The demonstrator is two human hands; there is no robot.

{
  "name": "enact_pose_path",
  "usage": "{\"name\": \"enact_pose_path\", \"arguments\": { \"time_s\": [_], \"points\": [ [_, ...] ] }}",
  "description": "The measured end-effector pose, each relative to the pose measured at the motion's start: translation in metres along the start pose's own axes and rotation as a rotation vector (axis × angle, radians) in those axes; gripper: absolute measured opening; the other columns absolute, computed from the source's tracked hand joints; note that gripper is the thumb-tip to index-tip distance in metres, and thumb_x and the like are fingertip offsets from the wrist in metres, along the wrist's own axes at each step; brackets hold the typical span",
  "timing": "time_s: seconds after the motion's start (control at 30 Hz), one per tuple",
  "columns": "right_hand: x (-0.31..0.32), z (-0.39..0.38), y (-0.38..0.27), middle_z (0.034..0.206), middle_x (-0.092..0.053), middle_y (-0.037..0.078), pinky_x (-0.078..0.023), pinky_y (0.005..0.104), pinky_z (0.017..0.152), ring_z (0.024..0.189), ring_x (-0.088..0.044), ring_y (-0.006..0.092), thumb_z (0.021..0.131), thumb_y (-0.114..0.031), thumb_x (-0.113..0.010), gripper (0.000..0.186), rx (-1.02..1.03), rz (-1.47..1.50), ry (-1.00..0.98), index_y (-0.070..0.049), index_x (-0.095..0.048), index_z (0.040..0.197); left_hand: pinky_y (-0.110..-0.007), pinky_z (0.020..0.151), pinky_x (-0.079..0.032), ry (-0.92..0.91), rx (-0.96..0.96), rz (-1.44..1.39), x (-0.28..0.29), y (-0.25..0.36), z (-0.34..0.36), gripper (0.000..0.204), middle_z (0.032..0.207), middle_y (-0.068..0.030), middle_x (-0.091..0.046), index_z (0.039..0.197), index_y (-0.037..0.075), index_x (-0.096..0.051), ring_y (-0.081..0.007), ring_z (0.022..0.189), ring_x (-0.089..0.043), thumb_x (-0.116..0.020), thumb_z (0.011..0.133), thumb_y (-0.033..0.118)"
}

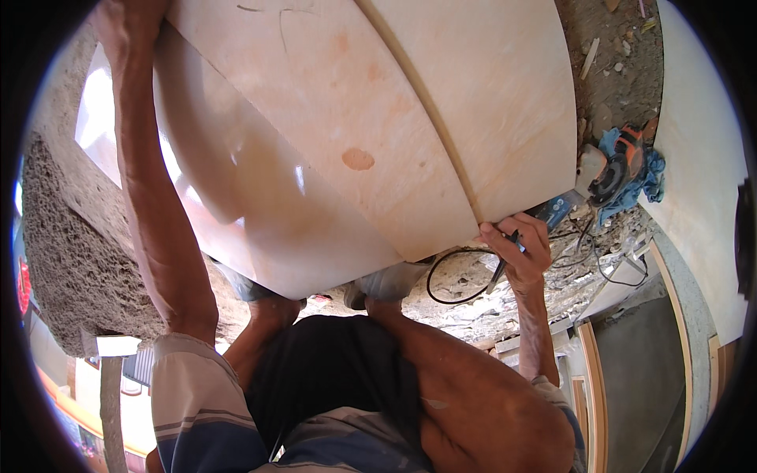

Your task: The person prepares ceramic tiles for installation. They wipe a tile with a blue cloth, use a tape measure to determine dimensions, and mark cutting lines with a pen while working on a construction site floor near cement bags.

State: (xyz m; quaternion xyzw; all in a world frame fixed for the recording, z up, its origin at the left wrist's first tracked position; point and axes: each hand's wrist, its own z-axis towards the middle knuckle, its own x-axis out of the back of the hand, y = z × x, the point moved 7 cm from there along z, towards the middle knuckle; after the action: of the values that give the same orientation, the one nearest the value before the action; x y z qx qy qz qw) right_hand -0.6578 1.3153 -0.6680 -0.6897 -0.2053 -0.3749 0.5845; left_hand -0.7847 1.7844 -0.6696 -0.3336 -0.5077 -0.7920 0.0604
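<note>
A large pale plywood sheet [315, 102] lies before me, with an oval brown patch near its middle. Across it runs a long thin wooden strip [426, 98], bowed by the lens. My right hand [522, 246] is closed at the strip's near end, thumb and fingertips on the strip and the sheet's edge. A dark pen [498, 270] is tucked between its fingers, pointing down. My left hand [130, 24] reaches to the far left of the sheet; its fingers are hidden at the picture's upper edge. Under the plywood at left shows a glossy white sheet [260, 213].
An orange and black angle grinder [619, 169] rests on a blue cloth [653, 177] at right. A black cable [430, 284] loops over rubble-strewn ground by my feet. A rough earthen block [79, 252] stands at left. Another pale panel [706, 158] leans far right.
</note>
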Motion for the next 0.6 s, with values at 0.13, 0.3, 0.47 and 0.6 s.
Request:
{"name": "enact_pose_path", "arguments": {
  "time_s": [0.13,0.3,0.47,0.6],
  "points": [
    [0.001,-0.006,0.000,0.094,-0.067,0.001,-0.055,0.0353,0.078,0.096,-0.065,0.0223,0.065,-0.005,-0.097,0.047,-0.034,-0.001,0.001,-0.014,-0.085,0.109,-0.031,0.082,-0.054,-0.009,0.105,0.014,-0.007,-0.003,-0.005,0.033,0.098,-0.0087,-0.080,0.116,-0.002,-0.080,-0.0144,0.089,-0.070,-0.072,0.105,0.029],
    [0.003,-0.006,-0.001,0.097,-0.068,0.001,-0.056,0.0357,0.078,0.096,-0.066,0.0228,0.065,-0.007,-0.097,0.050,0.014,0.012,0.012,-0.015,-0.083,0.112,-0.033,0.087,-0.055,0.102,0.279,0.117,0.005,0.011,0.005,0.038,0.101,-0.0122,-0.081,0.121,-0.002,-0.079,-0.0175,0.093,-0.073,-0.073,0.104,0.032],
    [0.003,0.000,-0.005,0.097,-0.067,0.001,-0.056,0.0360,0.078,0.097,-0.066,0.0227,0.067,-0.007,-0.096,0.048,0.019,0.023,0.010,-0.014,-0.083,0.113,-0.034,0.089,-0.061,0.072,0.279,0.222,0.021,-0.029,0.015,0.048,0.105,-0.0131,-0.084,0.123,0.014,-0.084,-0.0190,0.096,-0.078,-0.081,0.096,0.054],
    [0.005,0.001,-0.005,0.097,-0.067,0.002,-0.056,0.0372,0.078,0.098,-0.066,0.0231,0.067,-0.007,-0.096,0.048,0.013,0.021,-0.008,-0.014,-0.083,0.113,-0.034,0.087,-0.061,0.068,0.231,0.256,0.023,-0.035,0.017,0.047,0.103,-0.0129,-0.084,0.124,0.015,-0.084,-0.0188,0.094,-0.078,-0.081,0.096,0.053]
  ]
}}
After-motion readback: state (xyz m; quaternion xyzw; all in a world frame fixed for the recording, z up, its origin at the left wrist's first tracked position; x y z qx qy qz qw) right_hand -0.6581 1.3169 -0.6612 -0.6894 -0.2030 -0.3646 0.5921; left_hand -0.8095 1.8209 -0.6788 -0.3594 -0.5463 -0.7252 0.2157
